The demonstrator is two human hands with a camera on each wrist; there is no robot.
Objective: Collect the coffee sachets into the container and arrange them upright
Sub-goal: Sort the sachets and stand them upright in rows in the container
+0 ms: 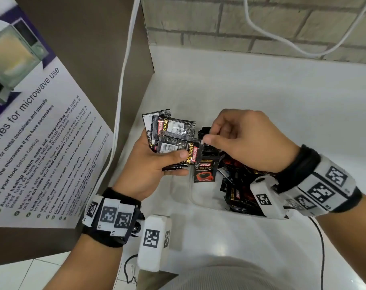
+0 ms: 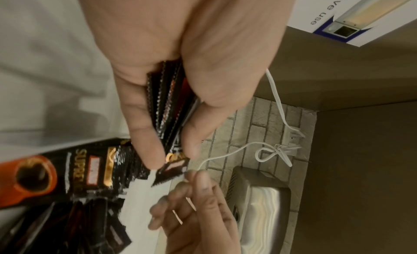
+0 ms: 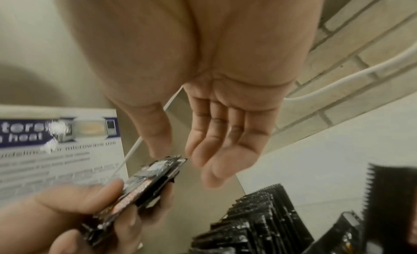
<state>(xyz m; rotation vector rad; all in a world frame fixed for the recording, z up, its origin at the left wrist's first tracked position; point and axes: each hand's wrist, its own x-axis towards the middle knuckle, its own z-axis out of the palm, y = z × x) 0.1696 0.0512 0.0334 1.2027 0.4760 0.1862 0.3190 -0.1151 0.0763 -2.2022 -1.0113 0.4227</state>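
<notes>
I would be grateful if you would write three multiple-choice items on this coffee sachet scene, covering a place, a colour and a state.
1. Where is the fanned stack of black foil coffee sachets?
A. In the left hand
B. On the floor
C. On the brick wall

2. What colour is the thin cable hanging beside the microwave poster?
A. Red
B. White
C. Green

3. What is the right hand doing?
A. Resting flat on the counter
B. Gripping the cable
C. Touching the edge of the stack's top sachet with thumb and fingertips

Answers: 1 A, the thumb clamps the stack against the fingers; 2 B, it runs pale white down the brown panel; 3 C, the head view shows its fingertips at the sachet's corner.
</notes>
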